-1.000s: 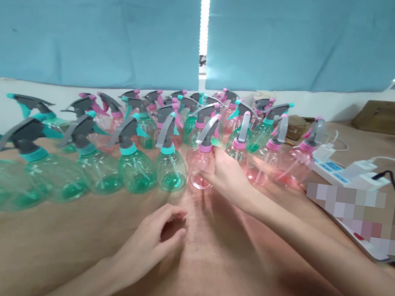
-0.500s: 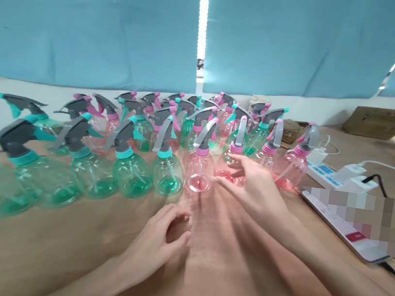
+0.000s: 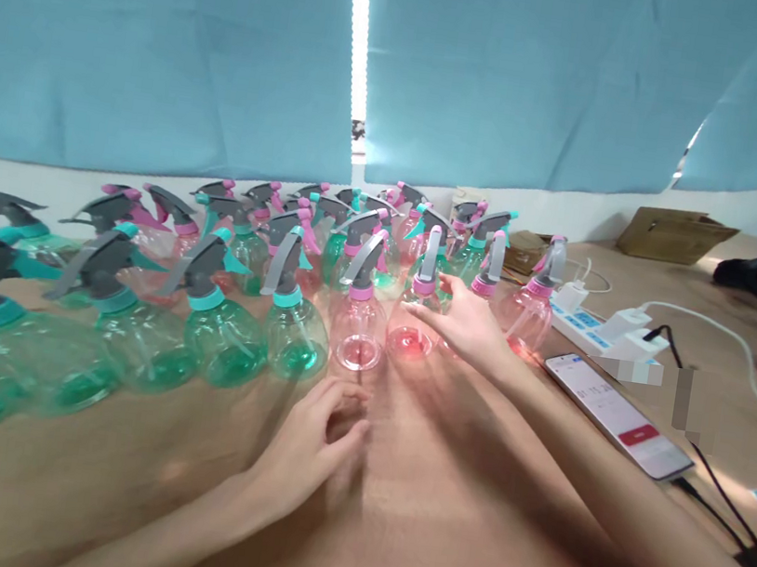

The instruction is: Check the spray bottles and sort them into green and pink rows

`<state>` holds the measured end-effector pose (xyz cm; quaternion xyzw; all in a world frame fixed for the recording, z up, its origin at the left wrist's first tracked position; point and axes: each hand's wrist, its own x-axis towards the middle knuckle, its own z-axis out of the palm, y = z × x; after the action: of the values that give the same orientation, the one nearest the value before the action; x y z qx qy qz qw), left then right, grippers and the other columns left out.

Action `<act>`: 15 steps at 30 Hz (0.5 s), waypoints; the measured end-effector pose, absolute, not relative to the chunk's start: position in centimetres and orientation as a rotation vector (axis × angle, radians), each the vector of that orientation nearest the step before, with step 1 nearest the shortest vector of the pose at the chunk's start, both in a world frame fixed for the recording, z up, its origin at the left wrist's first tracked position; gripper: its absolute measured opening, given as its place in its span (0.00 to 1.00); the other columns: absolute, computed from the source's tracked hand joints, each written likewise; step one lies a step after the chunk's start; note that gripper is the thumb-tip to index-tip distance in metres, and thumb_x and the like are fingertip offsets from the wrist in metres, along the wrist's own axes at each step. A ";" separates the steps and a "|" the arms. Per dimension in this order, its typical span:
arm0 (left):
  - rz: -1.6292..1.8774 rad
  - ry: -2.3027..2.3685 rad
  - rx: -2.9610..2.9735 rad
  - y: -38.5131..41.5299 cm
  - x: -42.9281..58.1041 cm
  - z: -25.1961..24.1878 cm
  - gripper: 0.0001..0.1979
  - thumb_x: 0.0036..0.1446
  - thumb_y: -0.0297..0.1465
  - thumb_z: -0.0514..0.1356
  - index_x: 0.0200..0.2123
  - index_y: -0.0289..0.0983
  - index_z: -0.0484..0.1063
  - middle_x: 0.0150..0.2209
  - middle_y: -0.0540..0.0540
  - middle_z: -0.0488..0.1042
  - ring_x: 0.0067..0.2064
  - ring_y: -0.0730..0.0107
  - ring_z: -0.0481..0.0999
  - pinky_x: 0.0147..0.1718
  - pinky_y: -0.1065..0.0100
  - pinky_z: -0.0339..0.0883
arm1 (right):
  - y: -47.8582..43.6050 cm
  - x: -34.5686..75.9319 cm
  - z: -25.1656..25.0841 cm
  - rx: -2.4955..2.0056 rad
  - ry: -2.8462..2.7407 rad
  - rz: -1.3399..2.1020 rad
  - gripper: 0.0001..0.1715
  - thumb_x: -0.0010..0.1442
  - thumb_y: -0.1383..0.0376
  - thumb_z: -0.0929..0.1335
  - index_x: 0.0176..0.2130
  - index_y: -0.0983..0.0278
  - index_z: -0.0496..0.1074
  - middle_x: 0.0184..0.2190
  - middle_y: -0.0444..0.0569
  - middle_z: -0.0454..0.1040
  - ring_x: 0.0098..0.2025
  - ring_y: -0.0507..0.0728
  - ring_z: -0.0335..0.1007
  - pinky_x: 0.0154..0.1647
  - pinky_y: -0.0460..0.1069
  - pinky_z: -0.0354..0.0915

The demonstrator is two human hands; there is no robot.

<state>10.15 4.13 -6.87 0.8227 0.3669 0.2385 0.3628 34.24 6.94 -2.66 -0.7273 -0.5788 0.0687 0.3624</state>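
Note:
My right hand (image 3: 469, 326) reaches forward, its fingers curved round the right side of a clear pink spray bottle (image 3: 413, 324) with a grey trigger and pink collar. Just to its left stands another pink spray bottle (image 3: 357, 332), untouched. My left hand (image 3: 318, 439) rests on the wooden table (image 3: 444, 518) in front of that bottle, fingers loosely curled and holding nothing. A front row of green spray bottles (image 3: 221, 346) with teal collars runs off to the left.
Many more pink and green spray bottles crowd behind the front row, up to the blue curtain (image 3: 173, 39). On the right lie a phone (image 3: 617, 416), a white power strip (image 3: 597, 328) with chargers and cables, and a cardboard box (image 3: 674, 233).
My right hand let go of the left pink bottle, drew back with fingers spread, then closed round the pink bottle to its right. The left hand stayed put. The view swung right.

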 end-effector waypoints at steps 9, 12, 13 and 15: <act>0.646 1.006 2.076 3.3 11.2 -6.9 0.07 0.60 0.29 0.57 0.41 0.39 0.72 0.43 0.45 0.77 0.46 0.59 0.78 0.48 0.56 0.73 | 8.6 33.8 -2.7 -1.937 -1.462 0.185 0.38 0.57 0.48 0.69 0.57 0.70 0.63 0.40 0.62 0.79 0.44 0.71 0.76 0.41 0.59 0.67; 0.658 1.007 2.066 3.2 11.2 -6.5 0.07 0.60 0.29 0.57 0.41 0.39 0.72 0.44 0.44 0.78 0.47 0.59 0.78 0.49 0.55 0.72 | 8.2 33.7 -2.4 -1.978 -1.468 0.163 0.34 0.57 0.49 0.69 0.53 0.70 0.66 0.39 0.63 0.78 0.42 0.72 0.76 0.38 0.59 0.66; 0.659 1.008 2.062 3.1 11.2 -6.4 0.07 0.60 0.28 0.57 0.41 0.39 0.72 0.44 0.44 0.78 0.47 0.59 0.78 0.49 0.55 0.72 | 8.1 33.7 -2.3 -1.991 -1.472 0.157 0.34 0.57 0.49 0.69 0.52 0.70 0.66 0.39 0.63 0.78 0.42 0.72 0.76 0.38 0.59 0.66; 0.657 1.013 2.054 2.9 11.2 -6.2 0.06 0.60 0.28 0.57 0.41 0.39 0.71 0.44 0.43 0.78 0.47 0.58 0.79 0.49 0.54 0.72 | 7.6 33.7 -2.1 -2.008 -1.487 0.145 0.32 0.56 0.49 0.69 0.50 0.69 0.67 0.38 0.63 0.78 0.42 0.72 0.76 0.37 0.58 0.65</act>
<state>11.17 2.89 -6.19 0.8007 0.3949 0.2563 0.3704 33.70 7.64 -2.14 -0.7618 -0.5641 0.0548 0.3138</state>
